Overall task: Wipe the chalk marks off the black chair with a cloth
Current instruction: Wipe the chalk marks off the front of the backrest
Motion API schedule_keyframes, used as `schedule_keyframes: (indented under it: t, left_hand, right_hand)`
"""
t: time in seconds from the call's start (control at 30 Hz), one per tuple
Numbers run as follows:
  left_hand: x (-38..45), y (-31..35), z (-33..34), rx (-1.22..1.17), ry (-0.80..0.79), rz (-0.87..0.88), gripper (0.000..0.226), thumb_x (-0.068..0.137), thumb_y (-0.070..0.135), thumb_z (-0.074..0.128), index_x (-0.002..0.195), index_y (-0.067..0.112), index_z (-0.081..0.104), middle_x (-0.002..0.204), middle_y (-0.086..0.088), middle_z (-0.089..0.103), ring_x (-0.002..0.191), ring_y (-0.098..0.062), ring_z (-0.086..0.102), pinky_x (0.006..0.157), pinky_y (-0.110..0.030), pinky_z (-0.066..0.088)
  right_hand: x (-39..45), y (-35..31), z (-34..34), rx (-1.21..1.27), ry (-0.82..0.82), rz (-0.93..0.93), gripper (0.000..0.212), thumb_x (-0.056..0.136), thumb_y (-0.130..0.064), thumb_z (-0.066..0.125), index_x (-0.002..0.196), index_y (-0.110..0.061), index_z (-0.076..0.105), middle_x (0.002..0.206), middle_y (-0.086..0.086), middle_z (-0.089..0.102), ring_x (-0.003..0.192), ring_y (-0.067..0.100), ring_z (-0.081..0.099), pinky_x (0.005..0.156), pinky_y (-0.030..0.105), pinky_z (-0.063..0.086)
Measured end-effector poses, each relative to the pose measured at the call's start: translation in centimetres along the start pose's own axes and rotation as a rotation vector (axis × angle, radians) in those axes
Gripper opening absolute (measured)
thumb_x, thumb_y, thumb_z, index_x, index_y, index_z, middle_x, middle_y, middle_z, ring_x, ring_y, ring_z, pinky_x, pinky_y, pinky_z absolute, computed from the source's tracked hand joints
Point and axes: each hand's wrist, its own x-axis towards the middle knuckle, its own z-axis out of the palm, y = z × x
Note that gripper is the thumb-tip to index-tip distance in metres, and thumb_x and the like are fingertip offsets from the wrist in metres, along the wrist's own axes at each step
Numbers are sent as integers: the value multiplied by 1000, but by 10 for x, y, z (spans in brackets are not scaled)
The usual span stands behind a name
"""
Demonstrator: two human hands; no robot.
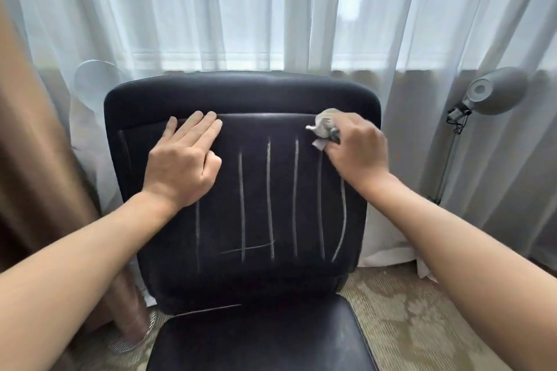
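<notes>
sheer white curtain [271,18] spans full width at rear, hanging in vertical folds; daylight & blurred outdoor shapes show thru it. brown drape [33,144] hangs along left edge, reaching floor. grey lamp [494,92] at right, dome head tilted, clip & cable just under head, thin metal pole [446,169] running down in front of curtain. round pale object [90,75] partly seen behind sheer fabric at upper left, identity unclear. patterned beige carpet [407,319] covers floor at bottom right. clear ribbed object [132,337] at foot of drape, lower left, type unclear.
</notes>
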Motion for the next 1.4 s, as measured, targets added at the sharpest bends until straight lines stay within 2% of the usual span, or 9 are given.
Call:
schedule_keyframes:
  t: [0.1,0.23,0.53,0.77,0.9,1.0,1.13,1.27,1.4]
  left_hand:
    - [2,11,-1,34,-50,-23,58,91,23,43,142,5,61,153,-11,54,144,-35,49,117,-68,32]
    - [3,23,-7,61,-146,-107,63,89,30,42,146,6,57,157,-11,50,148,-35,41,116,-72,28]
    - [2,24,-12,72,-242,-124,72,89,37,39,153,6,46,164,-12,39,153,-35,30,119,-72,23]
    - [1,28,-12,92,-270,-135,86,86,55,39,156,7,40,168,-10,32,156,-34,23,121,-71,17]
    - [-1,29,-17,88,-291,-146,91,84,60,38,159,8,35,170,-8,27,158,-31,17,123,-69,15]
    - [-2,29,-17,97,-310,-147,93,84,61,38,161,9,32,172,-7,23,159,-30,14,123,-69,13]
    - [-1,26,-15,82,-320,-162,95,82,63,35,162,11,29,173,-5,19,160,-28,11,125,-67,10]
    - [1,27,-12,68,-320,-165,96,82,62,35,162,11,29,173,-4,18,160,-27,10,125,-66,9]
    - [0,30,-15,73,-330,-172,94,85,61,41,163,12,27,174,-4,16,160,-27,8,125,-66,8]
  right_hand:
    - [-12,48,-16,-63,17,140,32,80,-33,78,109,-20,73,111,9,73,95,42,65,73,40,48]
    - [-1,32,-9,-3,30,196,30,85,-31,72,113,-20,75,107,10,72,93,40,64,74,38,44]
    - [-28,42,3,-3,16,-77,37,77,-34,79,110,-19,72,120,-3,71,97,30,66,78,41,54]
    - [-148,63,30,-143,-50,-169,45,64,-13,89,107,-11,75,122,9,72,88,34,67,62,40,61]
    - [-109,42,3,-155,-77,-210,35,68,-14,83,101,-15,70,108,0,68,86,27,60,56,35,53]
    - [-43,23,-8,-131,50,-144,34,78,-17,74,112,-14,69,113,4,65,89,31,58,66,34,46]
    - [-6,18,11,-67,30,-87,35,79,-26,81,109,-11,70,112,10,66,91,36,61,74,36,48]
    - [-90,38,30,-98,49,-128,27,79,-27,78,97,-9,69,103,8,66,86,32,61,64,36,52]
    - [-161,48,35,-140,-137,-121,29,70,-13,80,97,-10,70,102,6,64,92,32,62,62,41,59]
